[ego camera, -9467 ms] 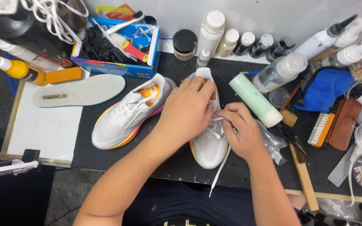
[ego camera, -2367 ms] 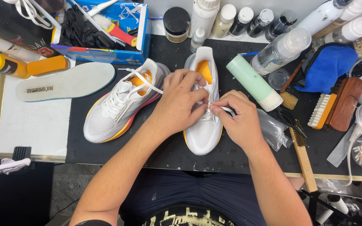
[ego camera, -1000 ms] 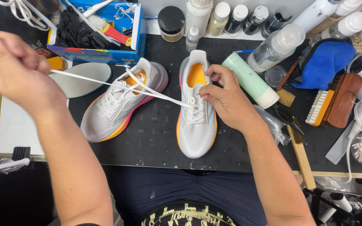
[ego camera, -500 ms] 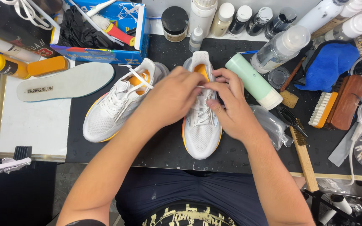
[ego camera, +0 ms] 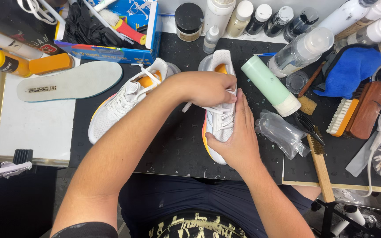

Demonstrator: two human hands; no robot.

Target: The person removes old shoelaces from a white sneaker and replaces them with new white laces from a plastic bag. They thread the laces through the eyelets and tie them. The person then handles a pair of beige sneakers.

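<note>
Two white sneakers with orange soles lie on a black mat point(ego camera: 173, 145). My left hand point(ego camera: 206, 88) is closed over the top of the right-hand sneaker point(ego camera: 219, 119), pinching its white lace point(ego camera: 186, 106) near the upper eyelets. Along that sneaker's right side lies my right hand point(ego camera: 237, 139), cupping and steadying it, with the fingers pointing up toward the collar. The left-hand sneaker point(ego camera: 120, 103), laced, lies tilted next to my left forearm, untouched.
A loose insole point(ego camera: 67, 81) lies at the left by orange bottles point(ego camera: 49, 64). A blue box point(ego camera: 111, 26) of brushes and gloves stands behind. A mint tube point(ego camera: 270, 86), bottles point(ego camera: 303, 50), blue cloth point(ego camera: 349, 70), brushes point(ego camera: 353, 114) and a plastic bag point(ego camera: 281, 132) crowd the right.
One second ago my left hand was pulling the lace out far to the left. It has come back over the sneaker, and my right hand has dropped from the collar to the shoe's side.
</note>
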